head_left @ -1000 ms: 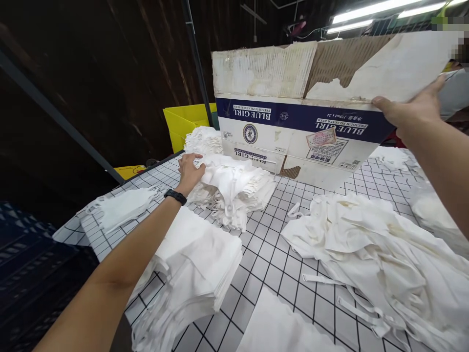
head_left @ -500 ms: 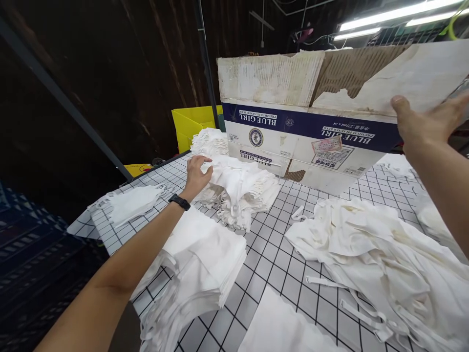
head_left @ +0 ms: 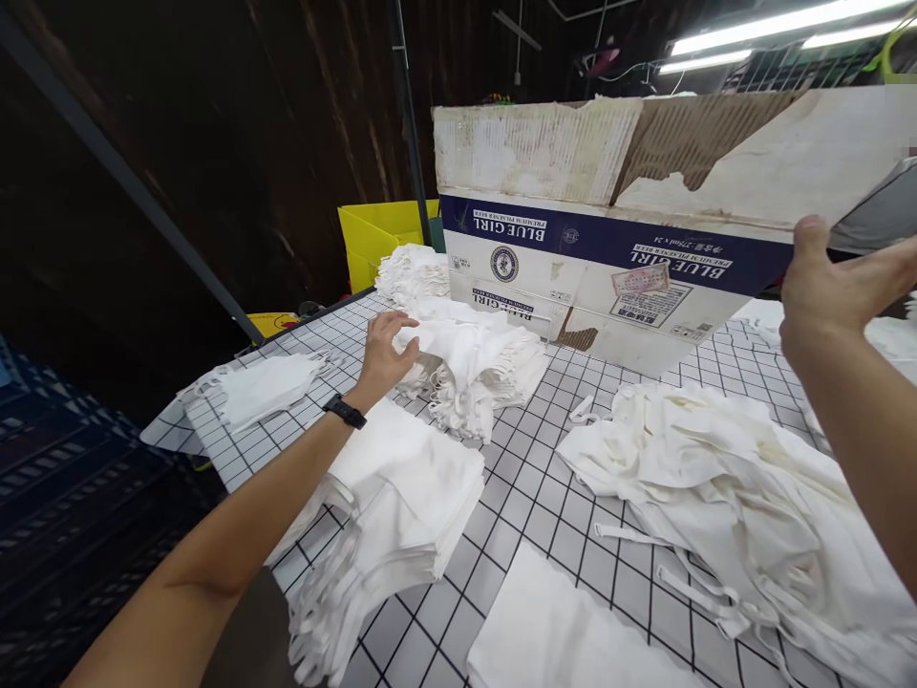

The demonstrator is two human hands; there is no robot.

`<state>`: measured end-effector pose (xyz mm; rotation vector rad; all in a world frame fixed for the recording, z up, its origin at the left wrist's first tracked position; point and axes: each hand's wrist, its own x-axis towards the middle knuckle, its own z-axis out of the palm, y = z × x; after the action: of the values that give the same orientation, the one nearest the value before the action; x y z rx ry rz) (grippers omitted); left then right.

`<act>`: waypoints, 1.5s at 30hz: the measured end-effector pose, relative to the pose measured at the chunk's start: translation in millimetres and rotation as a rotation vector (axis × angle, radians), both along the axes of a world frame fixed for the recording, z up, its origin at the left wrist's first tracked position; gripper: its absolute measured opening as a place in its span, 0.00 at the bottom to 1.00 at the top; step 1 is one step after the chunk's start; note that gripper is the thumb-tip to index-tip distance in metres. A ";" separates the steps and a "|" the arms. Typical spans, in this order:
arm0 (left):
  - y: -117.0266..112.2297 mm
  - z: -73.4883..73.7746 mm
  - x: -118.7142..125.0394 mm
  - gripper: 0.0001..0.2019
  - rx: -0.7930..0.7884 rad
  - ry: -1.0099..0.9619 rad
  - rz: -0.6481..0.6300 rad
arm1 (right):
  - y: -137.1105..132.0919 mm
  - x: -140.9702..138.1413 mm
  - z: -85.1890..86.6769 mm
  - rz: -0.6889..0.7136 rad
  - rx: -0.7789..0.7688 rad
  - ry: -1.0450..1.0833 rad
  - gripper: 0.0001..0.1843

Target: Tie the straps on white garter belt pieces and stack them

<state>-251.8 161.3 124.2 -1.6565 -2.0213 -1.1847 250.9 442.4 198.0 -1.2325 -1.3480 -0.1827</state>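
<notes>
My left hand point(head_left: 389, 355), with a dark band on its wrist, is at the near left side of a stack of white cloth pieces point(head_left: 469, 358) with straps. Its fingers are curved but apart, with nothing seen between them. At the right end of a large worn carton point(head_left: 573, 272), printed with upside-down lettering, is my right hand point(head_left: 835, 287). Its thumb points up along the carton and its fingers stretch out to the right. Whether it presses on the carton I cannot tell.
On the grid-patterned table point(head_left: 522, 478) lie a nearer cloth stack point(head_left: 408, 487), a loose heap point(head_left: 731, 487) at the right and a flat piece point(head_left: 559, 631) in front. A yellow bin point(head_left: 379, 234) stands behind. Grey clothing of another person point(head_left: 878, 212) shows at the right edge.
My right hand has shifted slightly lower and to the right in view, by the carton's end. The left hand stays beside the cloth stack. The view has shifted a little.
</notes>
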 end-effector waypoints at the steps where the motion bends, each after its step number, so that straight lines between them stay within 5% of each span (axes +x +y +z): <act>1: -3.2 -0.5 1.4 0.11 -0.005 -0.005 -0.005 | -8.5 -2.5 -4.1 -0.017 -0.031 0.054 0.58; 9: -23.4 -5.4 11.8 0.09 -0.110 -0.078 -0.057 | -114.9 -45.4 -39.1 0.024 -0.158 0.171 0.56; 15: -23.7 -2.8 19.3 0.08 -0.162 -0.057 -0.087 | -198.8 -107.3 -64.7 0.435 -0.467 0.139 0.40; 22: -31.3 4.0 31.8 0.07 -0.179 0.050 -0.131 | -219.2 -137.4 -98.4 0.630 -0.736 0.218 0.32; 31: -31.1 9.5 55.0 0.08 -0.188 0.114 -0.161 | -241.8 -134.7 -136.1 0.699 -0.912 0.210 0.22; 37: -41.7 4.8 73.9 0.06 -0.193 0.138 -0.249 | -274.5 -117.8 -142.6 0.852 -0.978 0.137 0.13; 40: -61.1 28.3 105.7 0.08 -0.168 0.122 -0.353 | -292.9 -100.0 -141.0 0.928 -0.970 0.010 0.11; 45: -114.1 114.3 179.3 0.15 -0.100 0.120 -0.383 | -325.4 -61.2 -132.3 0.957 -0.942 -0.108 0.14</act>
<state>-72.5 47.2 238.6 -2.1790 -1.7666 -1.0775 189.8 117.0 65.7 -1.1428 -2.0638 1.1859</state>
